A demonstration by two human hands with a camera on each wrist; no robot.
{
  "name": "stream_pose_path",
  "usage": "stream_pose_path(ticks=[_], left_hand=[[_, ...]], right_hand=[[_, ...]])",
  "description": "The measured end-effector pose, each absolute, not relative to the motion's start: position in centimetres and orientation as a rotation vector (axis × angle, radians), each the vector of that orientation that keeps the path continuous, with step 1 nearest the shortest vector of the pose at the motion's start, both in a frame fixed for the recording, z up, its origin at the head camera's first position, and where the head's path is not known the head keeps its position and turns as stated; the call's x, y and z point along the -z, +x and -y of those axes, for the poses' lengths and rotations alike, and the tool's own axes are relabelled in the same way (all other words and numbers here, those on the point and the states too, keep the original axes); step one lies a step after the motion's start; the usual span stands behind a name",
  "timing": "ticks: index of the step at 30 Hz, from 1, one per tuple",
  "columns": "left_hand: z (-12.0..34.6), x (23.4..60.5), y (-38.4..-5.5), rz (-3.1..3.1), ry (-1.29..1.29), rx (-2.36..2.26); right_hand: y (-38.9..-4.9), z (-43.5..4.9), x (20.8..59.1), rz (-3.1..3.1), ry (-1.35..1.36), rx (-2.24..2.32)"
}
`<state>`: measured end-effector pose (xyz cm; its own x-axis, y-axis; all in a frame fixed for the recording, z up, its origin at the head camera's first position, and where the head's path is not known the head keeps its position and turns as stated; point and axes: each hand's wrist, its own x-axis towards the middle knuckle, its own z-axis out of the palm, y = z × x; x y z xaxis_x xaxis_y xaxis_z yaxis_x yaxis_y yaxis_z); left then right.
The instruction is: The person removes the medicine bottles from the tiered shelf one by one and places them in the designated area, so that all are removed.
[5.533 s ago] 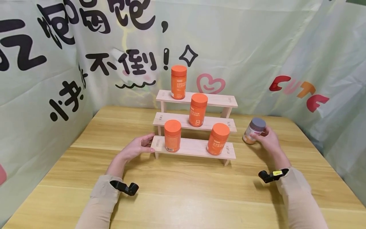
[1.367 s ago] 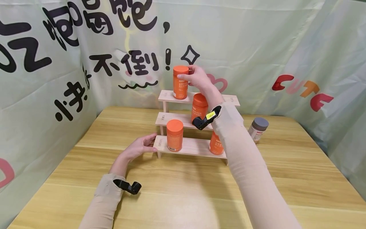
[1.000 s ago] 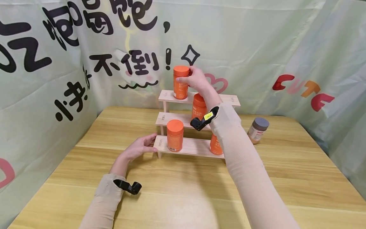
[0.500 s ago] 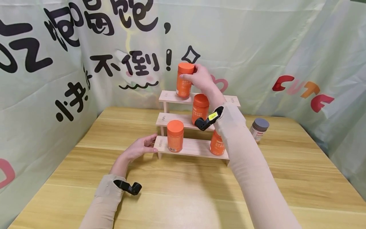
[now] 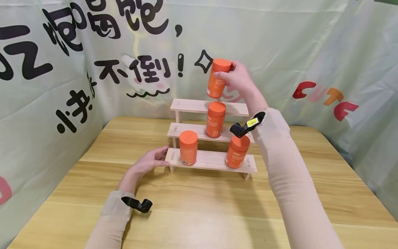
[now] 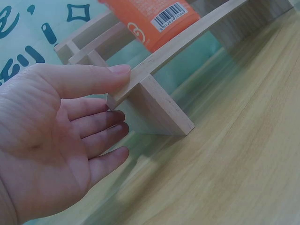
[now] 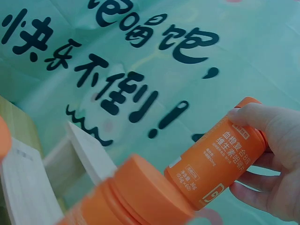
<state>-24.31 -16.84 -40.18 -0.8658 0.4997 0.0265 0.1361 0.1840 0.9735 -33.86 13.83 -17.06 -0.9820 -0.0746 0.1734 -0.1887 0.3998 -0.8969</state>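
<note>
My right hand (image 5: pixel 240 77) grips an orange supplement bottle (image 5: pixel 214 84) near its lid, thumb across the front. This bottle is slightly tilted and raised over the top tier (image 5: pixel 189 104) of a stepped wooden display shelf (image 5: pixel 209 159). My left hand (image 5: pixel 152 160) is at the left end of the bottom tier; in the left wrist view its thumb (image 6: pixel 93 79) presses the board's edge and the index finger meets the corner from below. Another orange bottle (image 5: pixel 215 121) stands on the middle tier. Two more, a left bottle (image 5: pixel 188 148) and a right bottle (image 5: pixel 237 152), stand on the bottom tier.
The shelf stands on a wood-grain table (image 5: pixel 192 211). Behind it hangs a pale printed cloth (image 5: pixel 264 41), which also runs along both sides. My right sleeve (image 5: pixel 286 155) crosses the table's right half and hides what lies behind it.
My right hand left the grey-lidded jar on the table, took the orange bottle from the top tier's left part, and moved it up and rightward. The sleeve now hides the jar. My left hand stayed put.
</note>
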Motion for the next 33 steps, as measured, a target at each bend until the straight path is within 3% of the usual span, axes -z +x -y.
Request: stream_pose_path(ticks=[33], left_hand=[[16.9, 40.1, -24.3, -2.178, 0.590, -1.726]], right_hand=[[-29.6, -29.3, 20.3, 2.467, 0.046, -1.525]])
